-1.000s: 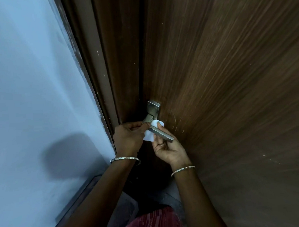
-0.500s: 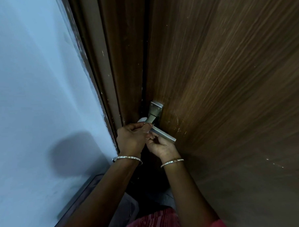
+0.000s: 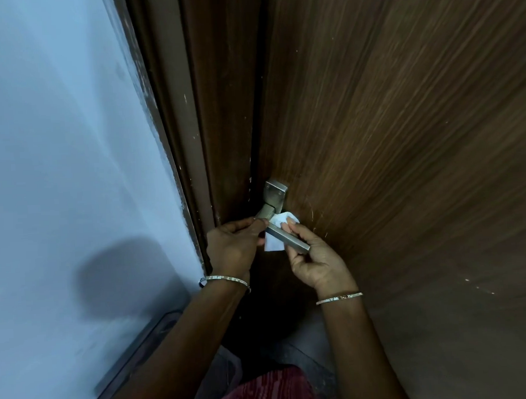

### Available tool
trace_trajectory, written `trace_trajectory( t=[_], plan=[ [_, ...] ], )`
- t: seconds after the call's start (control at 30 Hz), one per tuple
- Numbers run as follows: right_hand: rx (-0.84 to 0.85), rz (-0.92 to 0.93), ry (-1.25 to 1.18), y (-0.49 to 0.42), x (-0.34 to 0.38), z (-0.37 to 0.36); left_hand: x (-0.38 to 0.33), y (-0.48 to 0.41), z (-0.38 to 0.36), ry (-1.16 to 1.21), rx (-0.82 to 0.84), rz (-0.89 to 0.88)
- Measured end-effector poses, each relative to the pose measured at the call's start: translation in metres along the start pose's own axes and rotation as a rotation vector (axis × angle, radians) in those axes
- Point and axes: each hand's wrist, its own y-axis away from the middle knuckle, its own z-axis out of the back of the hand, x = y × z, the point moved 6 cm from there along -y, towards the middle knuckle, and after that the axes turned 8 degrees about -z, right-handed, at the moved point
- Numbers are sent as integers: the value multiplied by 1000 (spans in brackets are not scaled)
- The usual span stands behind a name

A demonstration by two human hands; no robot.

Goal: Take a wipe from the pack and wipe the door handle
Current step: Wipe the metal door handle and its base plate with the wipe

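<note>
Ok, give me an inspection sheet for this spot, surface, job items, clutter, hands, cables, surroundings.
Surface: brown wood-grain door, closed against its frame, small pale scuffs near the handle.
Job's things: metal lever door handle on a square plate; white wipe wrapped behind and under the lever. Pack not seen.
Clutter: nothing seen.
Hands: left hand pinches the wipe at the lever's inner end; right hand holds the wipe from below, with a fingertip pressing it by the lever. A bangle on each wrist.
Cables: nothing seen.
Surroundings: pale blue wall to the left with a shadow on it; dark floor below.
</note>
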Motion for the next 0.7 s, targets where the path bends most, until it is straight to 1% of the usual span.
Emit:
trace_trajectory(
  t=[0.07,0.2,0.3,0.37,0.43,0.47,0.5,0.53,0.6,0.63,0.67,0.7],
  plan=[
    [-60,57,52,4,1,0,3,-1,0,16,24,59],
    [-170,237,123,10,0,1,5,-2,-2,91,114,254],
    [-262,413,202,18,3,2,6,-3,-7,70,185,282],
    [-353,646,303,28,6,-2,7,-3,-11,53,198,279],
    [-503,1008,589,46,10,-15,9,-5,-13,48,184,258],
    [-545,1198,745,57,9,-25,9,-6,-12,51,178,247],
    [-558,1361,865,66,7,-35,10,-7,-12,56,177,237],
    [-548,1484,951,72,6,-44,11,-8,-11,63,177,229],
    [-499,1652,1052,77,4,-54,12,-10,-11,76,177,225],
    [-482,1696,1084,77,3,-55,13,-10,-11,78,178,224],
    [-473,1707,1112,75,2,-54,13,-10,-11,79,180,223],
    [-471,1680,1142,71,2,-51,14,-11,-10,82,182,219]
  ],
)
